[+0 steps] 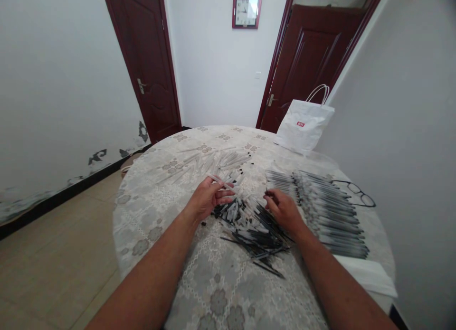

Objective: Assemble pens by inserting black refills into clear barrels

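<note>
My left hand is closed round a clear pen barrel that sticks out up and to the left of its fingers. My right hand rests with fingers curled on a loose heap of black pen refills and caps in the middle of the round table; what its fingertips pinch is too small to name. Clear empty barrels lie spread beyond the left hand. To the right of the right hand, finished pens lie in neat rows.
A white paper bag stands at the table's far right edge against the wall. A pair of glasses lies right of the pen rows. Two dark red doors and a wall clock are behind. Tiled floor lies to the left.
</note>
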A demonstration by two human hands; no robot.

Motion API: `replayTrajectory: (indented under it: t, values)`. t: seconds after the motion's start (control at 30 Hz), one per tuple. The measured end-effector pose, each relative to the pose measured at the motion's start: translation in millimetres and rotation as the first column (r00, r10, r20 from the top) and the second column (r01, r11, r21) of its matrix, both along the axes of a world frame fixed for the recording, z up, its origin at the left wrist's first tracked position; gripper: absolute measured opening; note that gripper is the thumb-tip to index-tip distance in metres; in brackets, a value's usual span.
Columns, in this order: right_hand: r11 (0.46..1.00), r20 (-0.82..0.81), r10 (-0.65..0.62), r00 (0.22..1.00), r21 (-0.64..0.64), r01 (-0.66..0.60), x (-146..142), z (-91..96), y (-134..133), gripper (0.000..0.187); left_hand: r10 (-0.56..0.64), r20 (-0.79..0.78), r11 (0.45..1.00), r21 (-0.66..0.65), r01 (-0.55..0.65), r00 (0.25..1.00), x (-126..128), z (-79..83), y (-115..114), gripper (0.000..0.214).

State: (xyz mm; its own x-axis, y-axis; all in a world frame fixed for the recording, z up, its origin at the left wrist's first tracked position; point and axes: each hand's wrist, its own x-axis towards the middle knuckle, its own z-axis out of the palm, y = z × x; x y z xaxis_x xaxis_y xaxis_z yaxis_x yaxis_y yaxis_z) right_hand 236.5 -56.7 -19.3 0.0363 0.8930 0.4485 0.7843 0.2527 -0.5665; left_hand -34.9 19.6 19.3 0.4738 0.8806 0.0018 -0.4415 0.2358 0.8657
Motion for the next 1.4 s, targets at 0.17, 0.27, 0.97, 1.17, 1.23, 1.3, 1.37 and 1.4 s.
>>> replayTrajectory:
  t: [0.17,0.27,0.97,1.17,1.23,1.3,1.37,1.4]
  values:
    - [0.993,0.244,0.090,0.966,0.046,-0.104,-2.6,1.0,0.5,0.019,0.013,0.073,1.000,-0.016,-0.012,0.997,8.2,-4.3,-3.0,0.023]
    - [0.989,0.346,0.082,0.935,0.086,-0.119,-9.4,11.6,-5.3,0.024,0.020,0.089,1.000,-0.024,-0.018,0.996,10.8,-4.6,-4.4,0.024]
    - [0.994,0.564,0.064,0.824,0.037,-0.103,-28.9,22.6,-15.9,0.028,-0.042,0.029,0.998,0.041,0.041,0.999,15.3,-3.4,-15.3,0.029]
    - [0.977,0.251,0.141,0.958,0.119,-0.175,-36.9,24.6,-20.6,0.026,-0.103,-0.026,0.994,0.032,0.103,0.994,17.8,-7.2,-16.5,0.032]
    - [0.981,0.091,0.136,0.987,0.126,-0.146,-42.9,26.4,-23.8,0.023,-0.143,-0.053,0.989,0.019,0.144,0.988,19.1,-6.6,-19.3,0.032]
    - [0.990,-0.057,0.085,0.995,0.119,-0.078,-49.4,28.1,-26.9,0.022,-0.160,-0.070,0.987,0.004,0.161,0.985,21.1,-6.1,-23.2,0.032]
    - [0.994,-0.167,0.056,0.984,0.097,-0.041,-56.0,28.9,-29.5,0.025,-0.181,-0.080,0.983,-0.003,0.181,0.980,24.3,-6.9,-28.3,0.032]
    - [0.995,-0.209,0.061,0.976,0.086,-0.044,-59.3,28.6,-30.5,0.027,-0.207,-0.092,0.978,-0.002,0.208,0.974,26.5,-8.0,-31.3,0.031]
